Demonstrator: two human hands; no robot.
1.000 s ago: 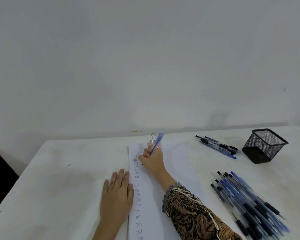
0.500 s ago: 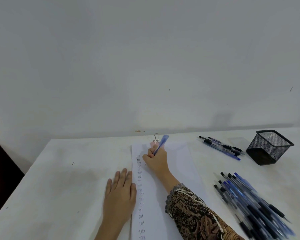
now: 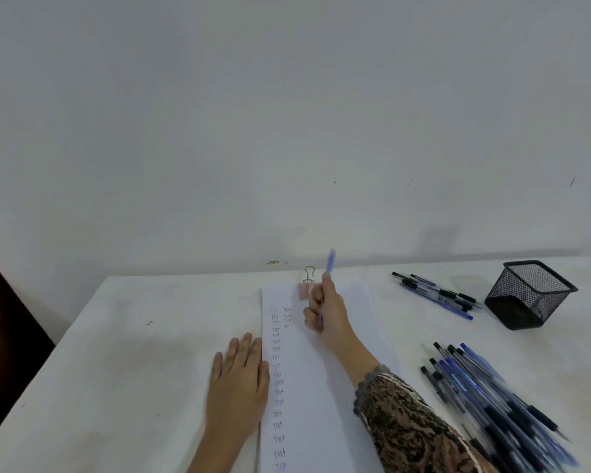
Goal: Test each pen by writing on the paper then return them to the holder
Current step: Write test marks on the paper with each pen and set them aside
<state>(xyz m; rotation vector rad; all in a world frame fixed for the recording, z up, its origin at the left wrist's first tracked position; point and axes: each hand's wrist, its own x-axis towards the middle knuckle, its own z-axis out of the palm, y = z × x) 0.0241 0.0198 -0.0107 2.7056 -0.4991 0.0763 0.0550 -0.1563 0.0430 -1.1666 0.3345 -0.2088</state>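
A white sheet of paper (image 3: 307, 387) lies in the middle of the table, with two columns of the written word "Test" down its left side. My right hand (image 3: 326, 314) grips a blue pen (image 3: 329, 262) near the top of the sheet, its upper end pointing up and away. My left hand (image 3: 239, 377) rests flat on the table, fingers straight, at the paper's left edge. A black mesh pen holder (image 3: 529, 295) stands at the far right.
A few pens (image 3: 437, 295) lie just left of the holder. A large heap of blue and black pens (image 3: 492, 401) lies at the near right. A pink binder clip (image 3: 307, 285) holds the paper's top edge. A wall stands behind the table.
My right hand has lifted and turned the pen more upright, moving slightly right of the written column. A new word shows in the second column. My left hand has stayed put.
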